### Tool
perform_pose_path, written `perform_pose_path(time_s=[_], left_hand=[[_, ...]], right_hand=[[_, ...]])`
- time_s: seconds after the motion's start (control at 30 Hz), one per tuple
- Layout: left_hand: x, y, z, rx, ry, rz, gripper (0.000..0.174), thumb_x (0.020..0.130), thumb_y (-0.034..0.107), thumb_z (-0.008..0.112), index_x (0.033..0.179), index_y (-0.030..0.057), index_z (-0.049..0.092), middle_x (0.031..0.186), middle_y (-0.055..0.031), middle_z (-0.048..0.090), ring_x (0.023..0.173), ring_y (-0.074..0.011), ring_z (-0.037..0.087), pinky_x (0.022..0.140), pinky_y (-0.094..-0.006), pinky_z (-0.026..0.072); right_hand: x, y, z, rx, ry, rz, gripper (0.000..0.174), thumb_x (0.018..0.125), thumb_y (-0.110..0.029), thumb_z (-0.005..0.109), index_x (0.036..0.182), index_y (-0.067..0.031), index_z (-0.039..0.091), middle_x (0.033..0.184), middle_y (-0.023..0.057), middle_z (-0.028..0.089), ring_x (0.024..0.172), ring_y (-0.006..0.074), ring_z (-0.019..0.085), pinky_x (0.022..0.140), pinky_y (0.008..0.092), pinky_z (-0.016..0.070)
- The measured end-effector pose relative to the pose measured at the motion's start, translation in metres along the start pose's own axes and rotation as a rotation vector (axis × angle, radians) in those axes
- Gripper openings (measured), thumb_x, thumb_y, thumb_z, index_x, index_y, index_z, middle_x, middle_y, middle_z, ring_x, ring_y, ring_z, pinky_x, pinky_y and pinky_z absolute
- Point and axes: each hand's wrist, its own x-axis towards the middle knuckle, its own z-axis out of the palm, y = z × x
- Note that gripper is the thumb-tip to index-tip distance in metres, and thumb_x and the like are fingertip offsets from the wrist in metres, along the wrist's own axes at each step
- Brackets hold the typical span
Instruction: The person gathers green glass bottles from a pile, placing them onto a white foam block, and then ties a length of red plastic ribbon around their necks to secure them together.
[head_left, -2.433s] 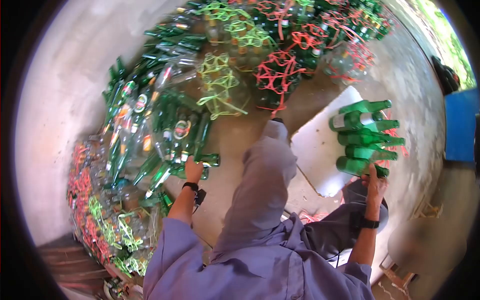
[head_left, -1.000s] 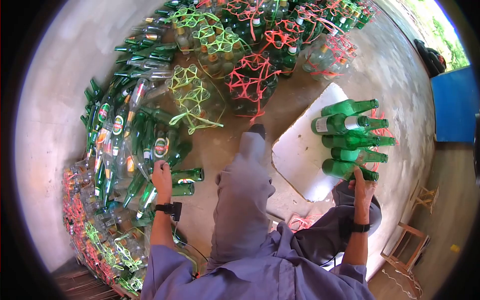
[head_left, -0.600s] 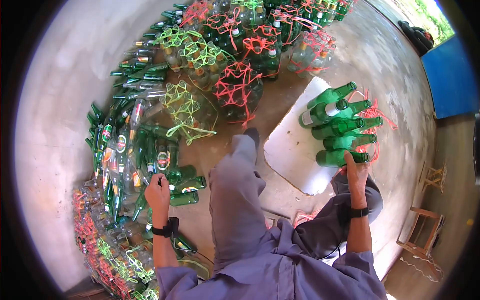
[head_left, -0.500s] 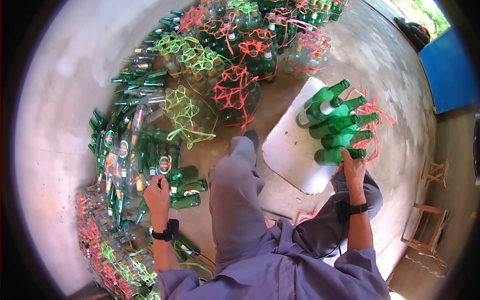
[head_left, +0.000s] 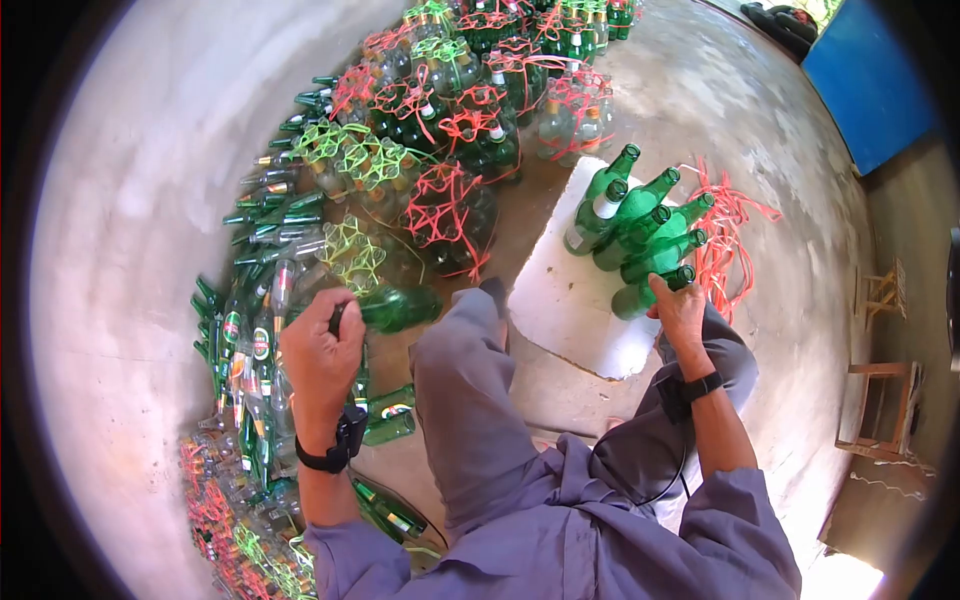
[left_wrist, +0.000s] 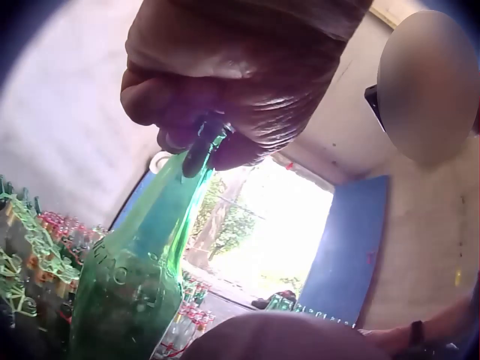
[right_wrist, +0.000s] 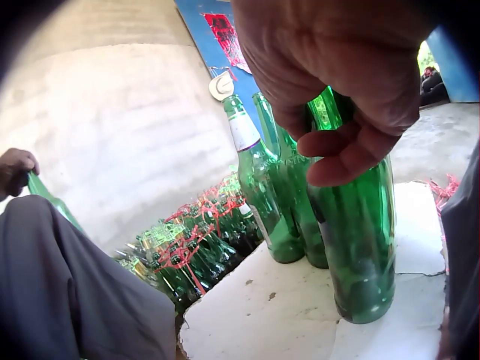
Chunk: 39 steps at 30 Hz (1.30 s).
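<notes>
My left hand point(head_left: 322, 350) grips a green glass bottle point(head_left: 400, 308) by its neck, raised beside my left knee. In the left wrist view, this bottle point(left_wrist: 127, 292) hangs base down below the curled fingers, with raised lettering on its shoulder. My right hand point(head_left: 682, 318) holds the neck of another green bottle point(right_wrist: 356, 255), which stands upright at the near end of a white board point(head_left: 560, 310). Several more green bottles point(head_left: 640, 205) stand close together on the board; one has a white neck label point(right_wrist: 244, 131).
Loose bottles point(head_left: 245, 350) lie heaped along the wall at left. Bundles tied with red strapping point(head_left: 450, 215) and green strapping point(head_left: 350, 255) stand ahead. Loose red straps point(head_left: 725, 245) lie right of the board. A wooden stool frame point(head_left: 885, 405) stands far right.
My left hand has taken a green bottle by the neck from the heap and lifted it. The right hand stays on its bottle. The head view has shifted and the board's bottles now look more upright.
</notes>
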Motion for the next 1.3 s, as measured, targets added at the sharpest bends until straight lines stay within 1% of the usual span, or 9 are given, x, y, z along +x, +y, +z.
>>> perform_pose_path(time_s=[0.17, 0.27, 0.33, 0.47, 0.57, 0.63, 0.73, 1.23, 1.3], left_hand=[[0.038, 0.049, 0.029, -0.088, -0.071, 0.200, 0.009, 0.087, 0.009, 0.067, 0.094, 0.0051, 0.069, 0.069, -0.0117, 0.063, 0.055, -0.0218, 0.058, 0.055, -0.0331, 0.0474], [0.050, 0.077, 0.058, -0.120, -0.128, 0.291, 0.008, 0.087, 0.010, 0.067, 0.093, 0.0048, 0.068, 0.069, -0.0120, 0.064, 0.055, -0.0243, 0.060, 0.055, -0.0348, 0.0474], [0.056, 0.090, 0.082, -0.126, -0.153, 0.355, 0.008, 0.088, 0.011, 0.067, 0.092, 0.0038, 0.067, 0.068, -0.0115, 0.065, 0.055, -0.0231, 0.060, 0.055, -0.0344, 0.0463], [0.060, 0.105, 0.135, -0.091, -0.233, 0.453, 0.011, 0.087, 0.015, 0.067, 0.089, 0.0042, 0.065, 0.070, -0.0147, 0.066, 0.062, -0.0341, 0.064, 0.056, -0.0445, 0.0490], [0.061, 0.115, 0.163, -0.098, -0.287, 0.482, 0.011, 0.086, 0.015, 0.066, 0.090, 0.0043, 0.065, 0.072, -0.0162, 0.066, 0.066, -0.0371, 0.066, 0.059, -0.0477, 0.0506], [0.063, 0.121, 0.178, -0.085, -0.330, 0.492, 0.012, 0.087, 0.014, 0.066, 0.092, 0.0032, 0.066, 0.074, -0.0180, 0.067, 0.070, -0.0383, 0.066, 0.063, -0.0478, 0.0519], [0.060, 0.122, 0.199, -0.048, -0.410, 0.470, 0.014, 0.087, 0.015, 0.066, 0.094, 0.0030, 0.065, 0.075, -0.0187, 0.067, 0.072, -0.0389, 0.066, 0.065, -0.0491, 0.0518], [0.053, 0.128, 0.240, -0.098, -0.304, 0.556, 0.021, 0.084, 0.017, 0.073, 0.097, 0.0051, 0.062, 0.078, -0.0145, 0.068, 0.068, -0.0380, 0.066, 0.058, -0.0470, 0.0514], [0.052, 0.129, 0.241, -0.112, -0.296, 0.532, 0.022, 0.083, 0.017, 0.074, 0.097, 0.0052, 0.062, 0.078, -0.0142, 0.067, 0.067, -0.0378, 0.066, 0.058, -0.0469, 0.0513]], right_hand=[[-0.001, -0.002, 0.000, 0.000, 0.013, 0.069, 0.042, 0.088, -0.034, 0.069, 0.071, 0.0042, 0.065, 0.051, 0.0109, 0.063, 0.048, 0.0203, 0.064, 0.056, 0.0353, 0.0538], [0.001, 0.012, 0.002, -0.082, -0.004, 0.042, 0.028, 0.089, -0.029, 0.069, 0.083, -0.0018, 0.069, 0.053, 0.0076, 0.064, 0.052, 0.0219, 0.066, 0.058, 0.0356, 0.0538], [0.002, 0.026, 0.004, -0.235, -0.002, -0.160, 0.014, 0.087, -0.024, 0.068, 0.097, -0.0141, 0.072, 0.055, 0.0056, 0.064, 0.057, 0.0233, 0.068, 0.059, 0.0373, 0.0537], [0.005, 0.040, 0.008, -0.251, 0.036, -0.237, 0.022, 0.086, -0.020, 0.067, 0.106, -0.0279, 0.070, 0.057, 0.0043, 0.063, 0.058, 0.0241, 0.068, 0.059, 0.0395, 0.0531], [-0.002, 0.016, 0.001, -0.234, -0.043, -0.143, 0.018, 0.085, -0.025, 0.070, 0.099, -0.0133, 0.073, 0.057, 0.0084, 0.065, 0.057, 0.0249, 0.069, 0.061, 0.0398, 0.0547], [-0.005, 0.001, -0.001, 0.031, 0.036, 0.140, 0.033, 0.085, -0.032, 0.071, 0.084, 0.0016, 0.071, 0.057, 0.0148, 0.066, 0.056, 0.0260, 0.070, 0.063, 0.0390, 0.0564], [-0.009, -0.005, -0.005, 0.051, 0.071, 0.142, 0.049, 0.084, -0.038, 0.072, 0.070, 0.0084, 0.066, 0.057, 0.0198, 0.066, 0.055, 0.0265, 0.071, 0.065, 0.0386, 0.0575], [-0.011, -0.010, -0.007, 0.029, 0.063, 0.101, 0.043, 0.086, -0.034, 0.072, 0.068, 0.0044, 0.067, 0.052, 0.0128, 0.065, 0.051, 0.0196, 0.068, 0.060, 0.0342, 0.0563], [-0.013, -0.014, -0.010, 0.032, 0.040, 0.112, 0.040, 0.085, -0.031, 0.073, 0.072, 0.0059, 0.067, 0.055, 0.0154, 0.065, 0.053, 0.0257, 0.068, 0.061, 0.0377, 0.0558]])
